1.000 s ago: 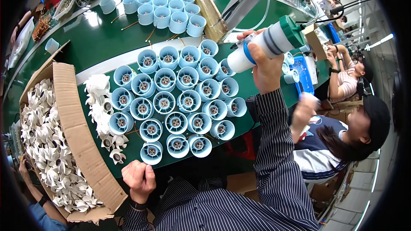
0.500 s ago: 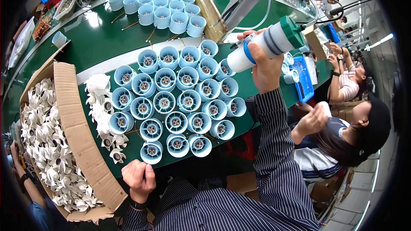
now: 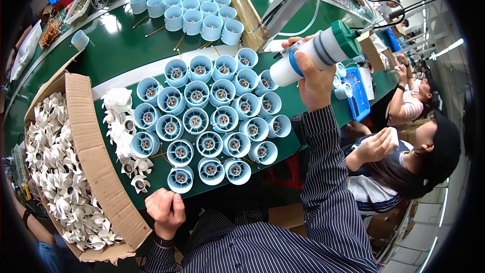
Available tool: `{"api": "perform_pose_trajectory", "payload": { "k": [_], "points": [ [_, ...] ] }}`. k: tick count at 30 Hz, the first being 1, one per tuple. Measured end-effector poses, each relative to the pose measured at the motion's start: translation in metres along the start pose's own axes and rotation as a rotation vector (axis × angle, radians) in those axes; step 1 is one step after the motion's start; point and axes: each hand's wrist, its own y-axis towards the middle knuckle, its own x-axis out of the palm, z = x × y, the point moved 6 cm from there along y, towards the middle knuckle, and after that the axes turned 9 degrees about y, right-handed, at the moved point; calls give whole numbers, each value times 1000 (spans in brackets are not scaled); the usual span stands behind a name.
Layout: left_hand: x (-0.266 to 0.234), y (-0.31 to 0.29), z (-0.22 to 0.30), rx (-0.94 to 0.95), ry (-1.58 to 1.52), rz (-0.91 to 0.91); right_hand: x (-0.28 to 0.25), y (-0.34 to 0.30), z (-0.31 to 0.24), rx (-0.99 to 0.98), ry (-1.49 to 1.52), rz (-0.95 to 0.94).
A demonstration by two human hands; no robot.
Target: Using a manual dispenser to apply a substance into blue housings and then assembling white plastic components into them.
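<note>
My right hand [image 3: 314, 73] is raised over the right part of the bench, wrapped round a white dispenser cartridge [image 3: 320, 50] with a green cap and dark bands. Tilted, it has its capped end up to the right and its lower end toward the cups. Below and left of it stand rows of light blue cups [image 3: 195, 121], open side up, each with spokes and a small metal hub inside. At the bench's near edge my left hand [image 3: 165, 211] is closed in a fist beside the nearest cup [image 3: 180, 179]; nothing shows sticking out of it.
A cardboard box [image 3: 101, 162] full of white fan impellers stands at left, with loose impellers [image 3: 121, 126] beside it. More blue cups [image 3: 192, 20] stand on the far belt. A metal arm [image 3: 298, 0] slants overhead. A co-worker [image 3: 399, 156] sits at right near a blue tray [image 3: 357, 93].
My hands and the cartridge stay almost in place. The view has shifted slightly. A lone cup on the far belt has moved right, and the seated co-worker's hand has turned.
</note>
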Motion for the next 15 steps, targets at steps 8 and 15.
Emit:
{"api": "perform_pose_trajectory", "payload": {
  "k": [8, 15],
  "points": [
    [1, 0, 0, -23, -27, 11, 28, 7, -15, 36, 26, -75],
    [0, 1, 0, -24, -34, 16, 51, 14, 4, 154, 69, -136]
  ]
}}
